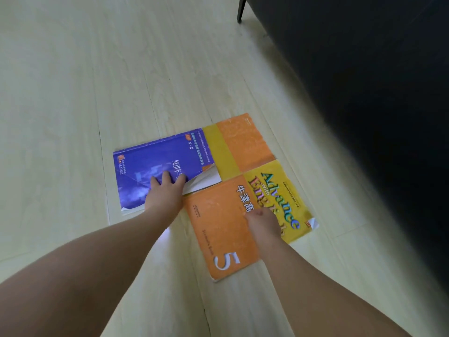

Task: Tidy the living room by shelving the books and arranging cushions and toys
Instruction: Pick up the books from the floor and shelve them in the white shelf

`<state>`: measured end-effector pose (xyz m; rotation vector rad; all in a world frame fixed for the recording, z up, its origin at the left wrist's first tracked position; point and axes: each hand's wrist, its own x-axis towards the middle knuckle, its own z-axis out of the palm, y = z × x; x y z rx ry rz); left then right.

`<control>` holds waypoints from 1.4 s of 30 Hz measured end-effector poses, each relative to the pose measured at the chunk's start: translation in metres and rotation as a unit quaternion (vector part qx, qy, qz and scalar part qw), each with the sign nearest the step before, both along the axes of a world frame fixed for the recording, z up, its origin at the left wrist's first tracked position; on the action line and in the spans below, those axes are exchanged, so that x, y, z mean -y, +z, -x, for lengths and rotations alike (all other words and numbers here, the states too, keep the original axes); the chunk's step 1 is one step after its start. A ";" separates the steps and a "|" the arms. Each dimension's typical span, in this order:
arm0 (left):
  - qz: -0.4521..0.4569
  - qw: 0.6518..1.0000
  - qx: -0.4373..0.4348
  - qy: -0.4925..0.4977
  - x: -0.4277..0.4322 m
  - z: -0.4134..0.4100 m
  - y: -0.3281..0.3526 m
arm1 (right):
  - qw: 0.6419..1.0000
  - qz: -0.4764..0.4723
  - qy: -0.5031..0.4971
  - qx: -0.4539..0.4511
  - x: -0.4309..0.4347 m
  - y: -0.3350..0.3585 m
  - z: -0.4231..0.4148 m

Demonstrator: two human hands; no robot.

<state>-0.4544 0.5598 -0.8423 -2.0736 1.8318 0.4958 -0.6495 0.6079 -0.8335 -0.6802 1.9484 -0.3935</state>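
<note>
Three books lie flat on the pale wooden floor. A purple book (155,166) is at the left, its near right corner curled up to show a white page. My left hand (165,190) rests on its cover beside that corner, fingers stretched forward. An orange and yellow book (243,144) lies behind. A second orange and yellow book, "Advance with English" with a large 5 (218,229), lies in front at the right, overlapping the one behind. My right hand (261,223) touches its cover near the middle, fingers pointing down and foreshortened, so I cannot tell how they lie.
A dark sofa (364,93) fills the right side, with a thin black leg (241,8) at the top. Its shadow falls just right of the books. Bare floorboards (73,93) stretch to the left and beyond the books.
</note>
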 end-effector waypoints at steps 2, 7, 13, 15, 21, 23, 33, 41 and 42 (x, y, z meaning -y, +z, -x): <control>-0.006 0.994 0.070 -0.087 0.005 -0.005 0.000 | 1.000 0.010 -0.014 -0.001 -0.004 -0.001 0.000; -0.028 0.973 0.116 -0.200 0.009 -0.020 0.003 | 0.999 0.025 -0.013 -0.024 -0.010 -0.005 0.000; 0.063 0.992 0.050 -0.095 0.001 -0.008 0.014 | 0.998 0.058 -0.010 -0.012 -0.028 0.002 0.007; 0.099 0.995 -0.008 -0.023 0.008 -0.003 0.027 | 0.998 0.057 -0.009 -0.004 -0.032 0.004 0.010; 0.147 0.986 -0.077 -0.020 0.032 0.040 0.057 | 0.998 0.044 -0.032 0.011 -0.029 0.005 0.013; 0.037 0.989 -0.123 -0.076 0.034 0.053 0.049 | 0.999 0.039 -0.035 0.010 -0.030 0.005 0.014; -0.017 0.995 -0.046 -0.083 -0.012 0.080 0.007 | 0.965 -0.020 -0.233 -0.119 -0.030 0.008 0.036; -0.027 0.993 -0.110 -0.013 -0.038 0.108 0.005 | 0.940 0.016 -0.318 -0.122 -0.042 -0.003 0.057; -0.039 0.989 -0.140 -0.003 -0.041 0.109 0.003 | 0.934 0.015 -0.339 -0.111 -0.045 -0.003 0.062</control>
